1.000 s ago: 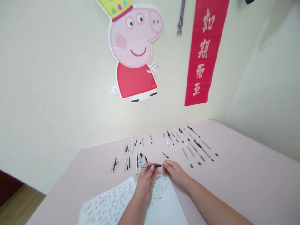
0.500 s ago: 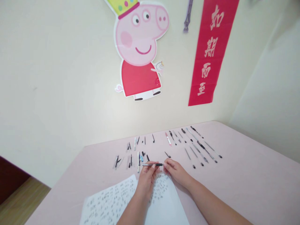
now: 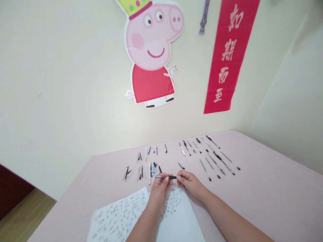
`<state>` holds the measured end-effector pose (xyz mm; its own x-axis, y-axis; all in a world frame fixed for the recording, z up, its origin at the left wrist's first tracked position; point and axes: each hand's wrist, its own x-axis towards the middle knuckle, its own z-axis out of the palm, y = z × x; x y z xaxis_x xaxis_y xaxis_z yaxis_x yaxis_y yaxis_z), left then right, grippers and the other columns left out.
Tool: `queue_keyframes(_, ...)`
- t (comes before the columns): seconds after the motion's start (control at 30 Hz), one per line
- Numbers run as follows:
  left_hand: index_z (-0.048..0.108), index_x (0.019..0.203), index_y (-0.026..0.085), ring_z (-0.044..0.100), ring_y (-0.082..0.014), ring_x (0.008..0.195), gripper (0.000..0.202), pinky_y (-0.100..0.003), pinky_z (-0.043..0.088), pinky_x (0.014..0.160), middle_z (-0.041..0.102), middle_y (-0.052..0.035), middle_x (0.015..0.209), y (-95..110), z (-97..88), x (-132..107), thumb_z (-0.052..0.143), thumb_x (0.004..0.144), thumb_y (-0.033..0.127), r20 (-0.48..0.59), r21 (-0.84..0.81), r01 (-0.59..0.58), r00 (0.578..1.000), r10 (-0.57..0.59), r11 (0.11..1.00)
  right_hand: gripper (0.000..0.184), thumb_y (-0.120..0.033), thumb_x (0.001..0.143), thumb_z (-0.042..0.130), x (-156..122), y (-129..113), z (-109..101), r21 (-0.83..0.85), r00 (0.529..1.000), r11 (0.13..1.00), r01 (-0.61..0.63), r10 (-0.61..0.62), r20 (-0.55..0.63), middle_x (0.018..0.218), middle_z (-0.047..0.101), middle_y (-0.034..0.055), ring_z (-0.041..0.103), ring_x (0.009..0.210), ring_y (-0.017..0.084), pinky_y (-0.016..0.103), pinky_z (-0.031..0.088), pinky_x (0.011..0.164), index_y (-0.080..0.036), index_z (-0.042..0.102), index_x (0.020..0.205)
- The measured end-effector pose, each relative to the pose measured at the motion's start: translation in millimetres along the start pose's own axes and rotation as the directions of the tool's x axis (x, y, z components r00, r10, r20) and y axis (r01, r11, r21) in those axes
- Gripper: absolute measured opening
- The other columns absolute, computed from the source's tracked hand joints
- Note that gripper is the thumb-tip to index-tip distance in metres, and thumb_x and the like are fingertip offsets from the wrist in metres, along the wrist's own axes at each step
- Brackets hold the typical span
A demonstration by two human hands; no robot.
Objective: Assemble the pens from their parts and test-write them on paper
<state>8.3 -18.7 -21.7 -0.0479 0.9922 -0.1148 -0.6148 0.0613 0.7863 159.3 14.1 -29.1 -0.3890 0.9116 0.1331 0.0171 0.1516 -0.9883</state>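
Note:
My left hand (image 3: pixel 158 192) pinches a thin pen (image 3: pixel 164 176) and holds it level just above the pink table (image 3: pixel 264 198). My right hand (image 3: pixel 190 183) has its fingertips at the pen's dark right end, fingers pressed together on it. Both hands hover over the far edge of a white sheet of paper (image 3: pixel 121 218) covered in handwriting. Beyond the hands lie several loose pen parts (image 3: pixel 141 171) on the left and a row of whole pens and refills (image 3: pixel 214 156) on the right.
The table stands in a corner, with cream walls behind and to the right. A cartoon pig sticker (image 3: pixel 152 53) and a red banner with gold characters (image 3: pixel 227 57) hang on the back wall. Wooden floor (image 3: pixel 22 218) shows at the lower left.
The view has shifted a little, so everything sits slightly further right in the frame. Both hands keep the same hold on the pen.

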Motion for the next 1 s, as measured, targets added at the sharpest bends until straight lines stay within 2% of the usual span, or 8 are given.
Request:
queue_keyframes(0.2, 0.06, 0.08, 0.016, 0.062, -0.0134, 0.082, 0.02, -0.024, 0.049, 0.074, 0.067, -0.0037, 0.086, -1, -0.4, 0, 0.072, 0.067, 0.023, 0.008, 0.031, -0.019, 1.0, 0.019, 0.999, 0.031, -0.045, 0.076, 0.054, 0, -4, 0, -0.001, 1.0, 1.0, -0.009, 0.009, -0.006, 0.057, 0.05, -0.0021, 0.044, 0.053, 0.011, 0.023, 0.033, 0.054, -0.017, 0.052, 0.064)
queue_keyframes(0.4, 0.061, 0.081, 0.016, 0.062, -0.013, 0.081, 0.023, -0.024, 0.048, 0.074, 0.067, -0.0028, 0.085, 0, 1.5, 0, 0.073, 0.065, 0.026, -0.016, 0.043, -0.018, 1.0, 0.018, 0.999, 0.026, -0.04, 0.081, 0.051, 1, 3, -1, -0.153, 0.998, 0.988, 0.034, -0.042, -0.052, 0.061, 0.053, -0.0015, 0.048, 0.057, 0.012, 0.023, 0.037, 0.055, -0.016, 0.054, 0.069)
queue_keyframes(0.53, 0.061, 0.081, 0.017, 0.062, -0.011, 0.076, 0.024, -0.023, 0.048, 0.073, 0.066, -0.0002, 0.079, 2, 3.4, -3, 0.074, 0.063, 0.026, -0.052, 0.05, -0.024, 0.998, 0.027, 0.998, 0.019, -0.031, 0.081, 0.052, 0, 5, -1, -0.299, 0.982, 0.949, 0.098, -0.14, -0.125, 0.08, 0.06, 0.0023, 0.054, 0.07, 0.014, 0.025, 0.043, 0.062, -0.017, 0.058, 0.092)
queue_keyframes(0.6, 0.061, 0.082, 0.017, 0.062, -0.0109, 0.076, 0.026, -0.023, 0.048, 0.074, 0.066, -0.0004, 0.079, 3, 3.6, -4, 0.075, 0.062, 0.026, -0.068, 0.053, -0.024, 0.997, 0.028, 0.998, 0.022, -0.027, 0.079, 0.054, -1, 1, 0, -0.388, 0.962, 0.911, 0.14, -0.218, -0.165, 0.089, 0.06, 0.0043, 0.056, 0.078, 0.016, 0.027, 0.045, 0.067, -0.018, 0.057, 0.099)
queue_keyframes(0.77, 0.061, 0.083, 0.017, 0.061, -0.0106, 0.076, 0.028, -0.023, 0.048, 0.076, 0.066, 0.0, 0.079, 4, 1.4, -4, 0.075, 0.061, 0.027, -0.102, 0.064, -0.047, 0.993, 0.053, 0.997, 0.013, -0.022, 0.078, 0.056, -7, -15, 5, -0.634, 0.904, 0.734, 0.242, -0.408, -0.127, 0.086, 0.057, 0.0055, 0.053, 0.084, 0.019, 0.033, 0.044, 0.075, -0.019, 0.061, 0.09)
queue_keyframes(0.87, 0.062, 0.083, 0.018, 0.061, -0.0109, 0.075, 0.027, -0.024, 0.048, 0.075, 0.065, 0.0005, 0.079, 6, 1.0, -3, 0.075, 0.061, 0.027, -0.11, 0.084, -0.069, 0.991, 0.078, 0.994, 0.011, -0.021, 0.08, 0.055, -8, -21, 9, -0.737, 0.89, 0.631, 0.241, -0.446, -0.091, 0.08, 0.055, 0.0048, 0.052, 0.08, 0.019, 0.033, 0.042, 0.072, -0.019, 0.061, 0.089)
queue_keyframes(1.0, 0.062, 0.082, 0.018, 0.061, -0.0126, 0.076, 0.026, -0.026, 0.049, 0.074, 0.064, 0.0003, 0.081, 6, 1.7, -4, 0.074, 0.062, 0.029, -0.132, 0.154, -0.104, 0.983, 0.124, 0.983, 0.014, -0.02, 0.082, 0.053, -8, -20, 14, -0.792, 0.893, 0.556, 0.253, -0.45, -0.03, 0.08, 0.056, 0.0041, 0.051, 0.077, 0.018, 0.03, 0.041, 0.069, -0.02, 0.061, 0.094)
